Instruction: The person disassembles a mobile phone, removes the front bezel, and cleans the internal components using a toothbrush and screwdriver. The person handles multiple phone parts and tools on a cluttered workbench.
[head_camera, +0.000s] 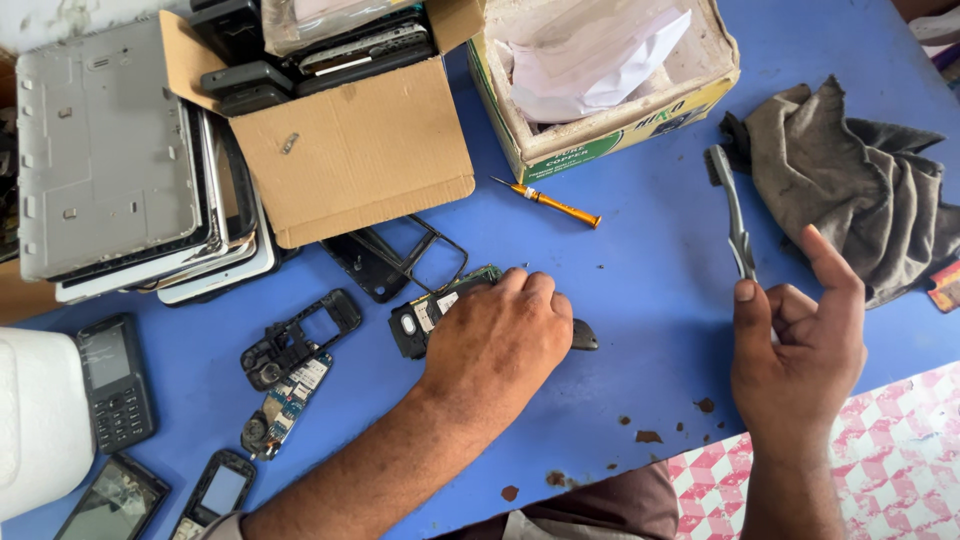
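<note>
Head view: hands over a dismantled phone

Left hand (497, 340) lies palm down on an opened phone body (430, 310) at the middle of the blue table (650, 290), fingers curled together over its far edge. Right hand (800, 345), well apart to the right, pinches a grey toothbrush (733, 212) between thumb and forefinger, other fingers spread. An orange screwdriver (548, 202) lies farther off, near a cardboard box (355, 150).

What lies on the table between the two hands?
Only bare blue table separates the left hand, on the opened phone, from the right hand, per the head view.
</note>
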